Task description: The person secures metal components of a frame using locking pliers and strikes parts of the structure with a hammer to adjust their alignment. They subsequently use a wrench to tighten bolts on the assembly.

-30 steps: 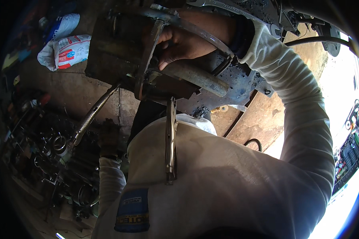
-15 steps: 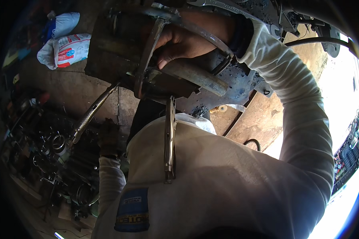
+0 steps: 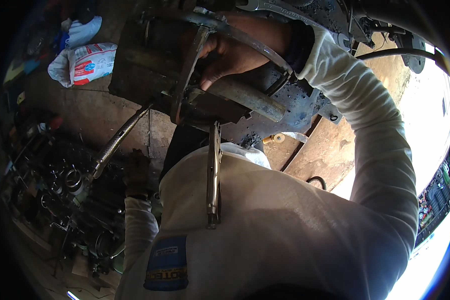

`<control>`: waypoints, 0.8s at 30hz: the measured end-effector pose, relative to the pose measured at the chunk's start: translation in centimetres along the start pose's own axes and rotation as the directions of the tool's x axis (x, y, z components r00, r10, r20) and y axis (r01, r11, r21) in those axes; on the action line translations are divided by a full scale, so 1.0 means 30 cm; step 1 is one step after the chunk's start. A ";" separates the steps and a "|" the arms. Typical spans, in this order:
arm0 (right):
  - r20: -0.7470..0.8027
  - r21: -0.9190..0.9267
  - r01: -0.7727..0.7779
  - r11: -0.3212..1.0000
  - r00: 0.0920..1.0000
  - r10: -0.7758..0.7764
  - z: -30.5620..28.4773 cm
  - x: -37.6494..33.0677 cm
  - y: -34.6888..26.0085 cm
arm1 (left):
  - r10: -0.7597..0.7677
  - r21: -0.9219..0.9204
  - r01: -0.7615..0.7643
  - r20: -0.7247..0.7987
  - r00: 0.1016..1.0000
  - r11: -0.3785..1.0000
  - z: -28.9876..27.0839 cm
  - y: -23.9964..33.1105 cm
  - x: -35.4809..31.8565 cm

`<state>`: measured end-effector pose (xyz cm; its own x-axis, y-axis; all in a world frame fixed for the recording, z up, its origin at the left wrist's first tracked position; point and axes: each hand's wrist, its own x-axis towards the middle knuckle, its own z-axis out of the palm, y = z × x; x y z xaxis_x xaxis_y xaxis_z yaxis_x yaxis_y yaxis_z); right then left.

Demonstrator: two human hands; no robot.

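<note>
My right hand (image 3: pixel 237 52) reaches in from the right among the bars of a rusty metal frame (image 3: pixel 190 75). Its fingers curl behind an upright flat bar, partly hidden, and the thumb points down beside a thick steel pipe (image 3: pixel 255 100). What the fingers hold is hidden. Locking pliers (image 3: pixel 213 175) hang from the frame's lower edge, in front of my light shirt. A tool with a textured metal handle (image 3: pixel 120 142) slants down from the frame's left side. Low on the left, my left hand (image 3: pixel 136 172) is in deep shadow; its fingers are indistinct.
Wrenches (image 3: pixel 285 11) lie at the top on a dark metal surface (image 3: pixel 290 92). A white and red sack (image 3: pixel 90 65) rests on the floor at the upper left. Cluttered machine parts (image 3: pixel 80 200) fill the lower left. A black hose (image 3: pixel 400 51) curves across the upper right.
The thumb of my right hand has shifted slightly down and right along the bar. The frame and pliers sit almost as before, and my left hand stays low.
</note>
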<state>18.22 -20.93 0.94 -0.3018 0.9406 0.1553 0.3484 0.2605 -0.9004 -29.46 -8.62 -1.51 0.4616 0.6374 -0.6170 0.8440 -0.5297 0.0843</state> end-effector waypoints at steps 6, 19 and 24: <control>0.017 0.216 -0.053 0.975 0.999 0.051 0.005 -0.005 0.003 | -0.064 -0.342 0.026 -0.102 0.993 0.939 0.023 0.008 -0.010; -0.021 0.010 0.027 1.000 0.999 -0.027 0.006 0.007 0.007 | 0.427 0.332 -0.375 -0.101 0.898 0.866 0.077 -0.139 0.014; -0.068 -0.074 0.112 0.991 0.991 -0.117 0.008 0.008 0.012 | 0.432 0.516 -0.318 -0.115 0.895 0.796 0.094 -0.140 -0.009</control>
<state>18.06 -20.67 0.54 -0.2791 0.9164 0.2868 0.3771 0.3793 -0.8449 -33.89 -8.16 -3.90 0.8088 0.4060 -0.4255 0.3841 -0.9125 -0.1406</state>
